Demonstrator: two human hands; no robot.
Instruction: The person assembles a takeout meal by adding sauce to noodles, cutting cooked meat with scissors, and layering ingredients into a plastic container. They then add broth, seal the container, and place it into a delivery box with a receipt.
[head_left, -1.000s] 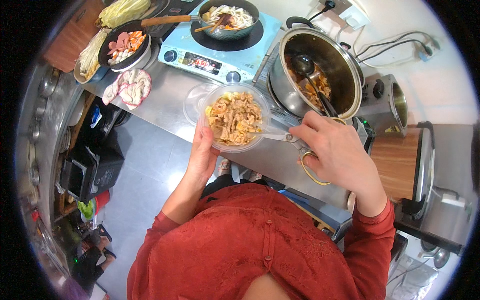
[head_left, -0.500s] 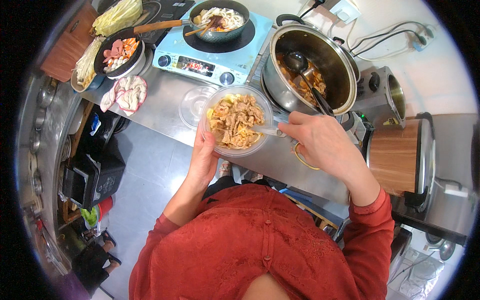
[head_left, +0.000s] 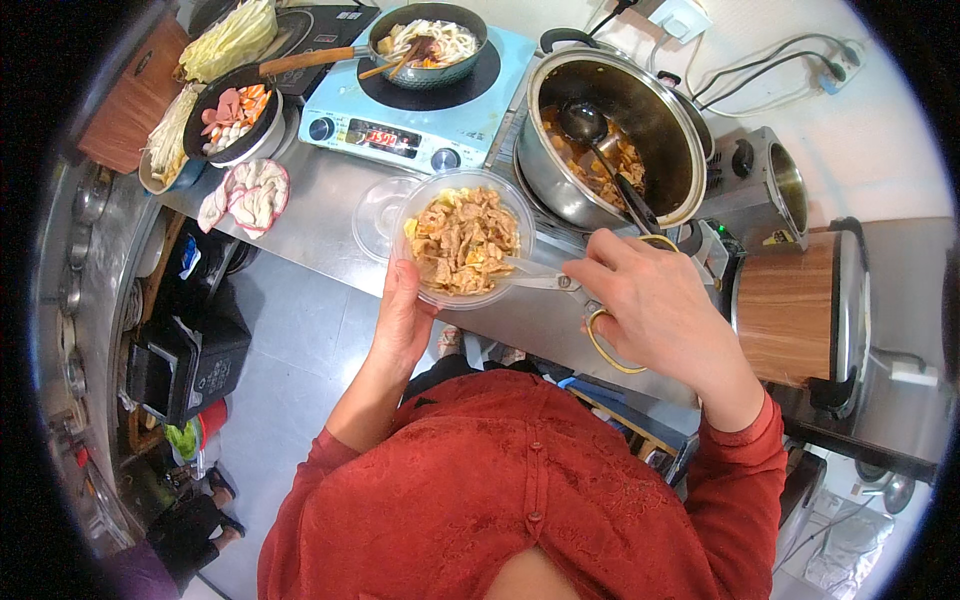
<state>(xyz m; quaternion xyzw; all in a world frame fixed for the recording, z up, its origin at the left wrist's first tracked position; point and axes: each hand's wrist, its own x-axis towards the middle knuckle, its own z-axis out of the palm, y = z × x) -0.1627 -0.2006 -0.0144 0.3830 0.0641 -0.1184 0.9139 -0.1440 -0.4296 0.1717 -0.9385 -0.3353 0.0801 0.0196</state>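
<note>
My left hand [head_left: 402, 310] grips the near left side of a clear round plastic bowl [head_left: 462, 302], its thumb up along the wall. Sliced cooked meat [head_left: 470, 235] fills the bowl, with pale yellow leafy bits at the edge. In my right hand [head_left: 655, 310] are scissors [head_left: 545, 280] with yellow-rimmed handles; the fingers are closed round the grips. Their blades reach left over the bowl's rim, and the tips are in among the meat. A clear round lid [head_left: 378, 218] lies on the steel counter, partly behind the bowl.
Beyond the bowl stand a blue induction cooker [head_left: 420, 125] with a noodle pan [head_left: 428, 75] and a big steel pot [head_left: 685, 140] holding stew and a black ladle [head_left: 585, 122]. A crumpled cloth [head_left: 250, 195] and a bowl of sausage pieces [head_left: 238, 115] sit left. Another person's legs [head_left: 195, 520] show lower left.
The scissors' handles have spread apart and more of the blades shows. My right hand has turned slightly with them. The bowl stays in my left hand, nearly still.
</note>
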